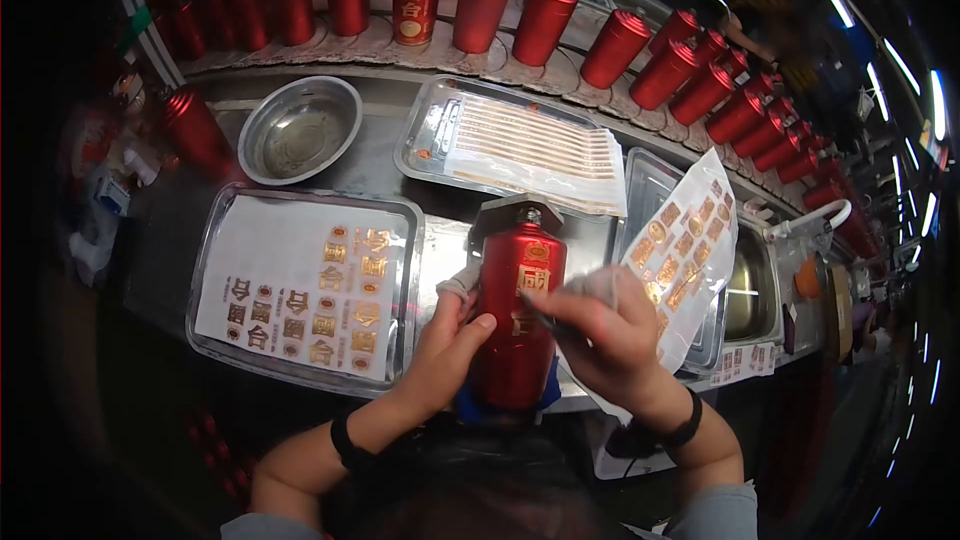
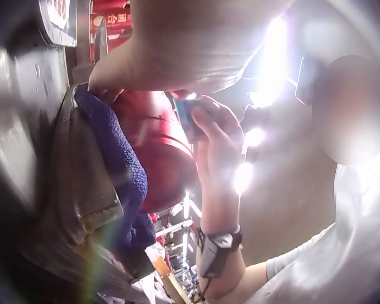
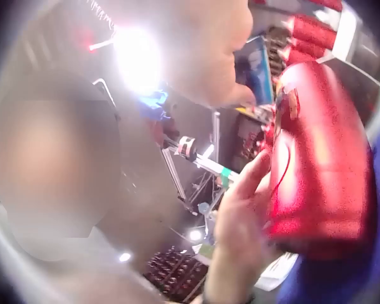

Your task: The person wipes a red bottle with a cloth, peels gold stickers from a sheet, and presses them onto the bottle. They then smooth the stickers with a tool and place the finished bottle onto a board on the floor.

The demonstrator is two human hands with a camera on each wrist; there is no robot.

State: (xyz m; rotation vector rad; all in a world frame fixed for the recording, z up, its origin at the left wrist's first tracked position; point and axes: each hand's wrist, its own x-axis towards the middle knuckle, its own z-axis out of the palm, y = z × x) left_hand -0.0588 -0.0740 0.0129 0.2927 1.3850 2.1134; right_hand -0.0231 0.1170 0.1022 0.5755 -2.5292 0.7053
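A red bottle (image 1: 510,365) with gold characters (image 1: 533,280) on its front lies tilted on a support padded with blue cloth (image 2: 123,158), its neck pointing away from me. My left hand (image 1: 447,350) grips the bottle's left side, the thumb laid along it and a greyish covering on a fingertip. Over the bottle's front, my right hand (image 1: 620,330) pinches a small flat blue piece (image 3: 259,69) between thumb and fingers. Its edge sits right by the gold characters in the head view. The right wrist view shows the bottle's side (image 3: 323,171) with my left fingers behind it.
At left, a metal tray (image 1: 416,240) holds a white sheet (image 1: 260,250) of gold characters. Behind stand a metal basin (image 1: 300,140) and another tray (image 1: 425,105) with gold strips. A clear sheet of gold stickers (image 1: 690,240) leans at right near a sink (image 1: 745,285). Red bottles (image 1: 545,20) line the back.
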